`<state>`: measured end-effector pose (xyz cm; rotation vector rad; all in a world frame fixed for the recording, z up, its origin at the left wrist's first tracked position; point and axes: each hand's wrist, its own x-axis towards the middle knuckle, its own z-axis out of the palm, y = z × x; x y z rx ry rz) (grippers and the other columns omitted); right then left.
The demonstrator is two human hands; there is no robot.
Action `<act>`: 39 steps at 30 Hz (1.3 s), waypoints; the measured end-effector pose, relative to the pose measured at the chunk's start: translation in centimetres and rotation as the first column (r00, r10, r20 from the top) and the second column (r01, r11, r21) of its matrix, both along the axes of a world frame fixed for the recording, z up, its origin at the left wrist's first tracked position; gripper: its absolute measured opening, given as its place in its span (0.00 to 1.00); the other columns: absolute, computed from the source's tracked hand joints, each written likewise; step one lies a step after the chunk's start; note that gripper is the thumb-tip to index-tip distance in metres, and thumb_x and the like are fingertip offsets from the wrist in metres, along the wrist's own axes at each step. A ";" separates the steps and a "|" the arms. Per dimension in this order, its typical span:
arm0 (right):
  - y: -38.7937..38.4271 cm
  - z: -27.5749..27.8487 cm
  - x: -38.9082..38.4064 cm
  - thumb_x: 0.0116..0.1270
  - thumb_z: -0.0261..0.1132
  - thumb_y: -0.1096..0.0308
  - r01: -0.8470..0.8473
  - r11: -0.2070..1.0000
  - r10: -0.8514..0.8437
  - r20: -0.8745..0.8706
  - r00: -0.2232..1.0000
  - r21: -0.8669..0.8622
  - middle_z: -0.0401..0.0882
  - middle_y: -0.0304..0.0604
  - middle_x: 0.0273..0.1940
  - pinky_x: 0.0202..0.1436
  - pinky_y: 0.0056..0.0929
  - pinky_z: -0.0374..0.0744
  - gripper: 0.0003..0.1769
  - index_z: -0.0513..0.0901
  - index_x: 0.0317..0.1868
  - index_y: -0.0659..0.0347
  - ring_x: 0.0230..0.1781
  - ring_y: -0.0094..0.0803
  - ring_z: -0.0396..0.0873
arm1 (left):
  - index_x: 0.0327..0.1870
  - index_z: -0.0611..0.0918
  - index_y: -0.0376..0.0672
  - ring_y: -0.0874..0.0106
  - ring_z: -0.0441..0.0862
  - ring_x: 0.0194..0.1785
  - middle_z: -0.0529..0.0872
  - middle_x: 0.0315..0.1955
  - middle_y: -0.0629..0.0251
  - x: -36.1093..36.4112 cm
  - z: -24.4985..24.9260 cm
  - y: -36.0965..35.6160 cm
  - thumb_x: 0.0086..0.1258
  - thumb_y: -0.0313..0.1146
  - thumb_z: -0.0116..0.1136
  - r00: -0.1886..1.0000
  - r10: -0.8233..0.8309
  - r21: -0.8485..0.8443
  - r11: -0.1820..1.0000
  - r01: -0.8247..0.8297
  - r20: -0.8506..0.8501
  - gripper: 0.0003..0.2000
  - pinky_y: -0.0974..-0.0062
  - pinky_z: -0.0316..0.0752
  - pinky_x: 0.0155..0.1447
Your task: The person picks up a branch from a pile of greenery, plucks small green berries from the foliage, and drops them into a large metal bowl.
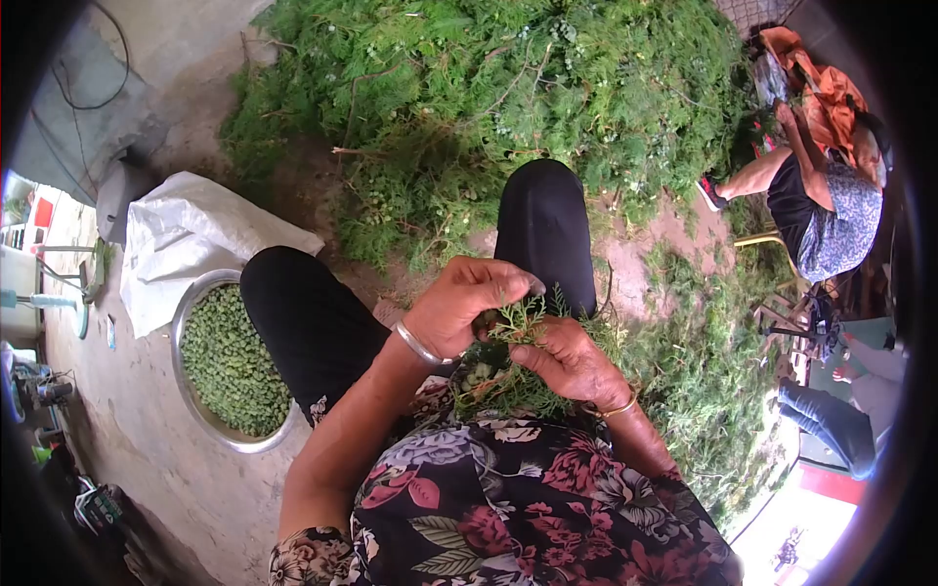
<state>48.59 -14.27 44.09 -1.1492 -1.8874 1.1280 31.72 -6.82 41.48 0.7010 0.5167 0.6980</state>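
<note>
In front of my lap, my right hand [572, 359] is closed around a green conifer sprig [523, 320] with flat, feathery leaves. My left hand [467, 305], a silver bangle at its wrist, is right against the sprig. Its thumb and fingers are pinched together above the leaves; whatever is between them is too small to make out. More loose greenery [489, 391] lies on my lap below both hands. A metal basin [180, 363] beside my left knee holds a heap of small green cones [234, 361].
A large pile of cut conifer branches [547, 88] covers the ground ahead, with more scattered branches [703, 361] to the right. A white woven sack [195, 239] lies behind the basin. At the right, a person [831, 210] sits near an orange cloth [811, 73]; another person's legs [831, 430] show lower down.
</note>
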 end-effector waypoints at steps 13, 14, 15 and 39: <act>-0.4 0.1 0.7 0.61 0.65 0.75 0.050 0.990 -0.055 -0.032 0.998 -0.131 0.60 0.44 0.18 0.25 0.35 0.63 0.14 0.69 0.23 0.67 0.20 0.36 0.61 | 0.39 0.79 0.29 0.81 0.66 0.15 0.75 0.19 0.68 -3.3 1.3 -1.0 0.61 0.25 0.61 0.979 0.002 0.057 0.998 0.009 -0.204 0.09 0.82 0.59 0.20; -0.6 0.0 1.0 0.62 0.65 0.75 0.076 0.984 -0.087 -0.061 0.994 -0.164 0.64 0.43 0.19 0.25 0.33 0.64 0.10 0.73 0.26 0.67 0.20 0.33 0.63 | 0.40 0.79 0.30 0.80 0.65 0.15 0.75 0.19 0.67 -3.9 1.2 -1.0 0.61 0.25 0.60 0.981 0.071 0.019 0.997 -0.069 -0.181 0.09 0.82 0.59 0.20; -0.9 -0.2 1.3 0.62 0.66 0.74 0.101 0.975 -0.120 -0.088 0.989 -0.200 0.69 0.41 0.20 0.25 0.31 0.66 0.07 0.77 0.28 0.66 0.21 0.30 0.65 | 0.40 0.79 0.30 0.80 0.64 0.15 0.74 0.18 0.66 -4.8 1.1 -0.9 0.61 0.26 0.60 0.977 0.139 -0.023 0.989 -0.145 -0.162 0.09 0.81 0.60 0.20; 1.7 0.5 1.2 0.55 0.72 0.67 0.260 0.788 -0.505 -0.342 0.792 -0.558 0.84 0.39 0.28 0.35 0.19 0.73 0.10 0.85 0.33 0.66 0.29 0.22 0.77 | 0.55 0.77 0.32 0.67 0.82 0.47 0.85 0.43 0.55 -10.0 1.5 -2.6 0.55 0.25 0.64 0.774 0.409 0.512 0.849 -0.129 -0.484 0.23 0.73 0.77 0.54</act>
